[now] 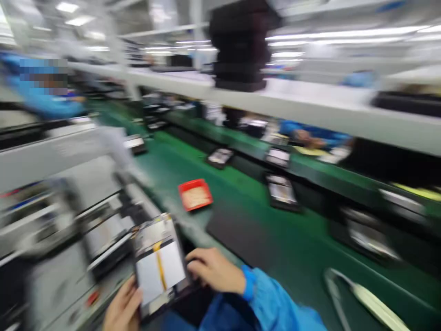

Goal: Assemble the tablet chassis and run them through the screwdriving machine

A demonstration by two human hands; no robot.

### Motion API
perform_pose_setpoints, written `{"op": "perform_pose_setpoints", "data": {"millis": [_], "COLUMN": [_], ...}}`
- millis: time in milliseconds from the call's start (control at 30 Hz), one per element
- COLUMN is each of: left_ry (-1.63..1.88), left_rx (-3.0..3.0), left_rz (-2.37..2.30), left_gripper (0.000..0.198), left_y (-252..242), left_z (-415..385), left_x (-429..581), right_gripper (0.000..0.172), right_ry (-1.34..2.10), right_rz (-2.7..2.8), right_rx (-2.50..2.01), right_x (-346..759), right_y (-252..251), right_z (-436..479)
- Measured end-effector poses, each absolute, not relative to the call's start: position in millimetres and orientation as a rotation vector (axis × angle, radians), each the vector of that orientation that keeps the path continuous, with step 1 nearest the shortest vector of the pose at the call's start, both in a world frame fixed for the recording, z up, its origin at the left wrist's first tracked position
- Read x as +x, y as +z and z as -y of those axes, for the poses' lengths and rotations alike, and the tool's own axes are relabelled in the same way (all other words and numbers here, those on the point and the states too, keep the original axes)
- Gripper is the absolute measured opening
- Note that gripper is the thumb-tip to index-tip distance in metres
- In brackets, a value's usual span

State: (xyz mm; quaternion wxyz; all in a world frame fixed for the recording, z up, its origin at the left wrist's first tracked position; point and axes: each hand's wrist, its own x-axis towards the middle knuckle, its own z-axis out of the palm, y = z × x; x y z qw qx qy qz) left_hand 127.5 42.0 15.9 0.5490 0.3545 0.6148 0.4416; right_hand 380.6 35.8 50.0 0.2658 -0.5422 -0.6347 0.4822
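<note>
The picture is smeared by motion. An open tablet-like device [159, 265], with a white inner panel and a yellow strip down its middle, sits low in the view. My left hand [123, 309] grips its lower left edge. My right hand [215, 270], in a blue sleeve, curls its fingers against the device's right edge. Both hands hold it just above the near edge of the green belt [275, 239].
A red tray [195, 194] lies on the green belt, with several dark devices [281, 191] farther along. A grey machine [51, 216] stands at left. A white shelf [310, 110] carries a black stack [241, 43]. Another person in blue [44, 87] works far left.
</note>
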Motion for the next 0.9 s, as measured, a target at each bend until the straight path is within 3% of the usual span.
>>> {"op": "perform_pose_setpoints", "data": {"millis": [100,233,333,500,700,900], "left_ry": [1.304,1.527,1.626,1.704,1.733,1.759], "left_rx": [0.565,0.475,0.426,0.391,0.408,0.450], "left_rz": [-1.355,-1.336,-1.347,-1.342,-1.307,-1.302], "left_gripper": [0.052,0.048,0.047,0.045,0.041,0.042], "left_y": [15,15,14,9,9,4], "left_z": [-51,-53,-49,-51,-62,-77], "left_x": [74,19,-5,-28,-42,-50], "right_gripper": [0.023,0.022,0.031,0.047,0.060,0.048], "right_ry": [0.867,0.599,0.451,0.372,0.397,0.622], "right_rz": [1.975,2.224,2.318,2.317,2.257,2.086], "right_rx": [-1.379,-1.219,-1.240,-1.324,-1.352,-1.396], "right_x": [343,231,143,48,13,46], "right_y": [42,23,14,-2,-3,30], "right_z": [-119,-219,-273,-331,-339,-365]}}
